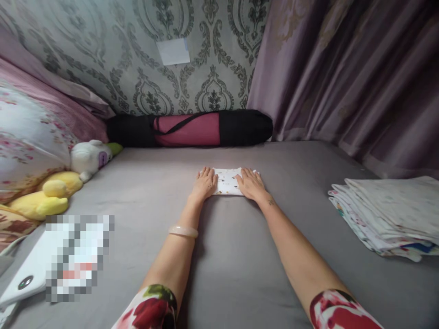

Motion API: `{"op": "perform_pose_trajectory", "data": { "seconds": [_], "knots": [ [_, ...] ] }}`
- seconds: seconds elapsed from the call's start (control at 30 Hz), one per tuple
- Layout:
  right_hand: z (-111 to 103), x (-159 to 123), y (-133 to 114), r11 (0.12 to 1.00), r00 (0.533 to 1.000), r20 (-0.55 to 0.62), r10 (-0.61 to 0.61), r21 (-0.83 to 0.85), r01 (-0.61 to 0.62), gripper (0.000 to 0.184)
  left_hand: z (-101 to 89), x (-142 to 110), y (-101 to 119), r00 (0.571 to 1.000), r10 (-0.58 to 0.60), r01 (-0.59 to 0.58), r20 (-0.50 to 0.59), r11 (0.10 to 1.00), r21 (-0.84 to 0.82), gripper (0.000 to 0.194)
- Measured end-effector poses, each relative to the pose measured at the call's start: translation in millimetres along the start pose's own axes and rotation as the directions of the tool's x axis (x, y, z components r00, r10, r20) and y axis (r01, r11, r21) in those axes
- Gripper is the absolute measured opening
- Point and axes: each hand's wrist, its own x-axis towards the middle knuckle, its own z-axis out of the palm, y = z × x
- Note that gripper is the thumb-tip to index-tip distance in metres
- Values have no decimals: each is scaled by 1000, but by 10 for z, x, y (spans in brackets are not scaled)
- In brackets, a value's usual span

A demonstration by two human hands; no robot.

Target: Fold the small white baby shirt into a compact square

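Note:
A small folded white cloth [227,181] with tiny dark and yellow marks lies on the grey bed sheet [233,256], far out in front of me. My left hand [205,182] rests flat on its left end, fingers stretched out. My right hand [251,183] lies flat on its right end, fingers also spread. Both arms reach straight forward. A pale bangle [183,231] sits on my left forearm.
A stack of folded printed cloths [387,214] lies at the right. A black and pink rolled bag [190,128] rests against the patterned wall. Plush toys [65,183] and floral pillows [27,137] are at the left. Purple curtains [343,73] hang at the right.

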Motion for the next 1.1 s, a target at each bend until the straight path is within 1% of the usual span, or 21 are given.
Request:
{"op": "perform_pose_trajectory", "data": {
  "seconds": [0.07, 0.17, 0.33, 0.4, 0.47, 0.6, 0.67, 0.77, 0.9, 1.0, 1.1],
  "knots": [
    [-20, 11, 41, 1000, 1000, -7, 28, -1, -28, 56, 14, 29, -60, 999, -32, 32, -24, 999, -5, 49],
    [-47, 23, 117, 998, 997, -52, 63, -22, -64, 52, 28, 83, -173, 993, -85, 84, -84, 996, -16, 43],
    [-80, 40, 224, 995, 993, -87, 78, -47, -83, 41, 17, 137, -317, 989, -47, 37, -141, 996, -77, 34],
    [-83, 52, 247, 995, 991, -111, 76, -58, -83, 40, 11, 142, -332, 989, -37, 24, -146, 996, -88, 32],
    [-75, 67, 265, 994, 987, -135, 84, -63, -93, 40, 12, 147, -326, 986, -51, 39, -159, 996, -77, 32],
    [-60, 104, 309, 993, 983, -157, 100, -47, -108, 39, 22, 168, -288, 972, -161, 150, -172, 986, -79, 41],
    [-66, 119, 331, 994, 984, -147, 104, -27, -109, 36, 23, 184, -276, 963, -218, 201, -159, 973, -115, 41],
    [-101, 126, 338, 992, 985, -120, 123, 31, -120, 33, 14, 200, -271, 951, -279, 249, -137, 948, -200, 38],
    [-224, 85, 308, 985, 984, -128, 125, 134, -107, 29, -23, 171, -251, 941, -311, 263, -135, 920, -292, 29],
    [-381, 14, 319, 971, 982, -154, 105, 230, -67, 25, -85, 100, -226, 946, -281, 216, -164, 918, -333, 26],
    [-571, -74, 379, 944, 987, -142, 78, 329, -27, 20, -228, 26, -224, 955, -237, 146, -181, 901, -410, 23]
  ]
}}
